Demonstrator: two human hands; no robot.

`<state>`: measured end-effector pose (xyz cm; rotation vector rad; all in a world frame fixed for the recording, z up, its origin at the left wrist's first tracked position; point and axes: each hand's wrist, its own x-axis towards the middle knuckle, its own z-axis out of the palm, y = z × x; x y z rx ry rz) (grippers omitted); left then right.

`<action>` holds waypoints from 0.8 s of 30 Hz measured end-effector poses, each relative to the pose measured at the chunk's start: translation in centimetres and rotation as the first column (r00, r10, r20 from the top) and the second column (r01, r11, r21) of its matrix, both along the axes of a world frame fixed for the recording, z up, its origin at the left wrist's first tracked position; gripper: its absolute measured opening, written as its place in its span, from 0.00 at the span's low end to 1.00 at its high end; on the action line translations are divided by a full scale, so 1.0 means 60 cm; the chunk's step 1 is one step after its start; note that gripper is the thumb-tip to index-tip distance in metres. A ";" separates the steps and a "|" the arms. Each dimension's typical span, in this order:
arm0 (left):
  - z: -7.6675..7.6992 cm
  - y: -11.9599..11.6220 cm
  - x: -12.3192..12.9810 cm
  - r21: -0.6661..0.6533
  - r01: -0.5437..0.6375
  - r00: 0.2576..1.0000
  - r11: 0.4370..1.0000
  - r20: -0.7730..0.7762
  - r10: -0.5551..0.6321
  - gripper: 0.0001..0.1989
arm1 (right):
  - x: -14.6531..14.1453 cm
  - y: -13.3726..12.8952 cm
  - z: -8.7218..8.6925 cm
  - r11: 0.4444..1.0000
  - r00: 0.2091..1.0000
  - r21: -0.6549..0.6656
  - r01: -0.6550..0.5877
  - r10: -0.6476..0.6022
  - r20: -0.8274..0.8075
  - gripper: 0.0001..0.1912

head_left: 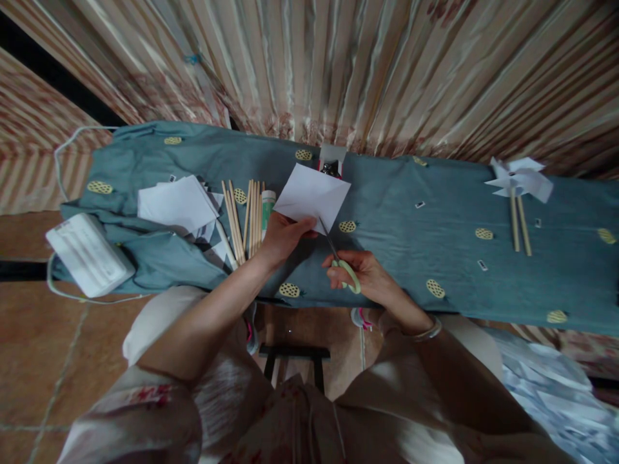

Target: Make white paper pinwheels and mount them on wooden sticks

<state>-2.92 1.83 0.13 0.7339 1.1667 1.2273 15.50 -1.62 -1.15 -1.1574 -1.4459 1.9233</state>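
One square white paper sheet (313,192), pinched by the left hand (283,238), hides some fingers. The right hand (362,272) grips pale-green-handled metal scissors (333,249), their tips indistinct.

"What sort of place is this?"

"A home, most likely: a long patterned curtain (333,71) hangs right behind the narrow tabletop (387,277), which is covered with a pineapple-print cloth (454,200)."

"And underfoot?"

"Brown floor tiles (29,361), the domestic kind."

"What about the work itself?"

"Small-scale handcraft: wooden sticks (256,216), white paper (174,200), a green tube (267,209) with a white cap and paper pinwheels (525,178) lie on that cloth."
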 end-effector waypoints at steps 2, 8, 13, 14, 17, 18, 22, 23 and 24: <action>0.000 0.000 0.000 0.002 0.004 1.000 1.000 -0.002 -0.004 0.10 | 0.000 0.000 0.001 1.000 1.000 0.001 0.002 -0.002 0.006 0.23; -0.004 -0.001 0.003 -0.006 0.019 1.000 1.000 -0.019 -0.019 0.10 | -0.002 0.001 0.006 1.000 1.000 0.008 0.010 -0.010 0.007 0.24; -0.008 -0.001 0.003 0.009 0.022 1.000 1.000 -0.014 -0.022 0.10 | -0.003 0.001 0.003 1.000 1.000 -0.009 0.019 -0.019 0.008 0.23; -0.008 -0.001 0.002 0.012 0.021 1.000 1.000 -0.016 -0.021 0.10 | -0.003 0.001 0.002 1.000 1.000 -0.002 0.019 -0.019 0.009 0.23; -0.008 -0.002 0.004 0.014 0.017 1.000 1.000 -0.015 -0.017 0.10 | -0.002 0.001 -0.001 1.000 1.000 0.005 0.020 -0.020 0.014 0.23; -0.007 -0.002 0.004 0.014 0.017 1.000 1.000 -0.014 -0.016 0.10 | -0.002 0.001 -0.001 1.000 1.000 0.004 0.017 -0.017 0.017 0.23; -0.006 -0.003 0.006 0.009 0.026 1.000 1.000 -0.013 -0.025 0.10 | -0.001 0.002 0.000 1.000 1.000 0.008 0.017 -0.017 0.014 0.22; -0.006 -0.004 0.006 0.007 0.028 1.000 1.000 -0.014 -0.028 0.10 | -0.002 0.002 0.001 1.000 1.000 0.007 0.019 -0.019 0.012 0.22; -0.006 -0.004 0.006 0.005 0.031 0.999 1.000 -0.011 -0.030 0.10 | -0.002 0.002 0.001 1.000 1.000 0.003 0.022 -0.022 0.009 0.22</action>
